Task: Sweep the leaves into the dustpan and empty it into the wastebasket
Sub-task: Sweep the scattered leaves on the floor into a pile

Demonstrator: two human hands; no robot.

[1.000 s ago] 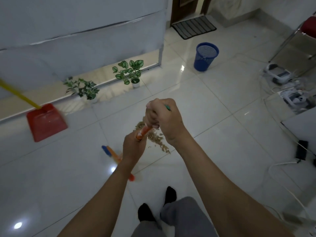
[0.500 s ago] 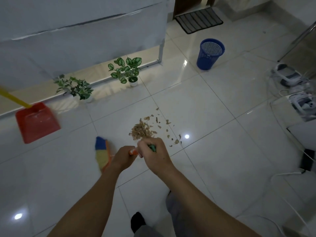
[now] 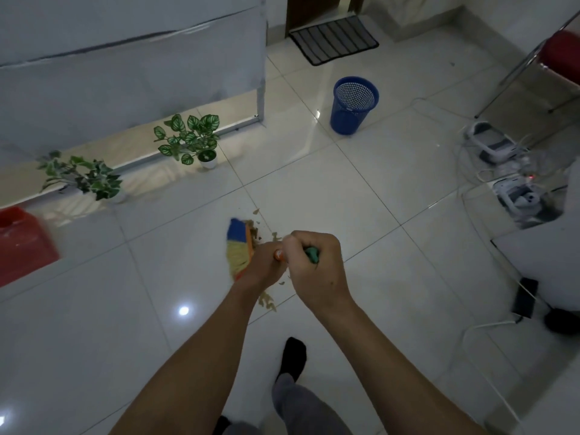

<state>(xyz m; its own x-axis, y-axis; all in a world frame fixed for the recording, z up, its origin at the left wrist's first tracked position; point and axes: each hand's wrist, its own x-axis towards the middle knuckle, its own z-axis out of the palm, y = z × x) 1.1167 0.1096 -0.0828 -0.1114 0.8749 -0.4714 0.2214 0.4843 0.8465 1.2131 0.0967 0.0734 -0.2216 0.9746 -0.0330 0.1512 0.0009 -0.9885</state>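
Blue-tipped broom point(image 3: 239, 246) in both hands point(image 3: 292, 265), seemingly touching leaves point(image 3: 266, 301).

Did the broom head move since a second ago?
Yes. The broom head swung from the dustpan side toward the leaves, and now touches the pile. Judged against the floor tile lines, it moved toward the wastebasket side.

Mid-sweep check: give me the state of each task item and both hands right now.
left hand: gripping broom handle
right hand: gripping broom handle
broom: bristles on the floor, against the leaves
leaves: loose on floor
dustpan: on floor, unheld
wastebasket: upright
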